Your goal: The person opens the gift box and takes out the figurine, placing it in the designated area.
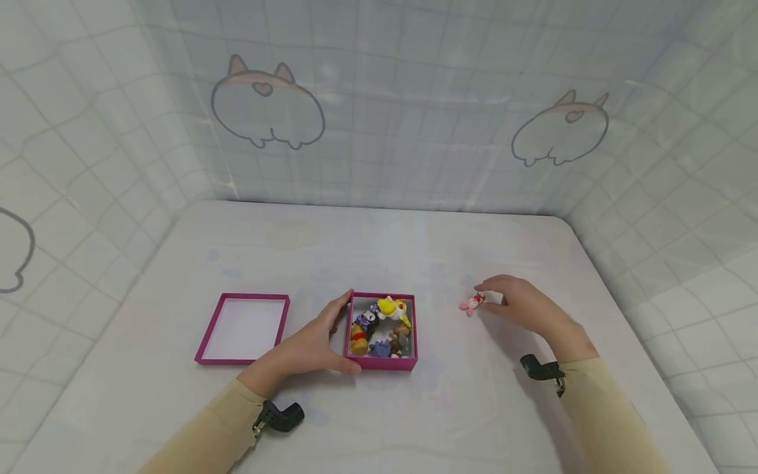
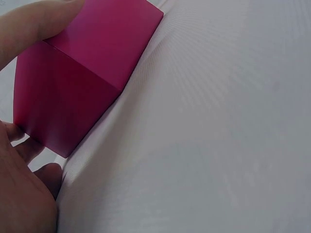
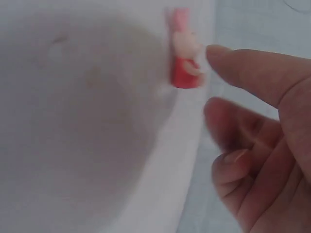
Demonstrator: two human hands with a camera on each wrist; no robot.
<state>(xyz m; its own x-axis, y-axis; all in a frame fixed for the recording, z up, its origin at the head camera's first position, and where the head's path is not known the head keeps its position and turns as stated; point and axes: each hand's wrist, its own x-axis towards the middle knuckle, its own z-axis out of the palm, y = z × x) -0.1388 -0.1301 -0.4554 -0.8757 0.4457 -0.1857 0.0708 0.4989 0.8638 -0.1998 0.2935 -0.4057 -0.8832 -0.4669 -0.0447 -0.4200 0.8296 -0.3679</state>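
My left hand [image 1: 310, 342] holds a magenta box [image 1: 386, 363] by its left side, thumb along the near wall and fingers towards the far left corner. In the left wrist view, the thumb lies on one wall of the box [image 2: 65, 102] and fingers touch another. Several small toy figurines [image 1: 358, 341] stand or lie inside along the walls. To the right, a pink and red figurine [image 1: 472, 303] with long ears lies on the table. My right hand [image 1: 524, 306] is beside its red end. In the right wrist view, thumb and fingers are parted, with a small gap to the figurine [image 3: 185, 56].
A shallow magenta-rimmed tray or lid [image 1: 247, 329] with a white inside lies left of the box, close to my left forearm. White cloth covers the table [image 1: 379, 421]. Grid-patterned curtains [image 1: 403, 131] with animal drawings hang at the back and both sides.
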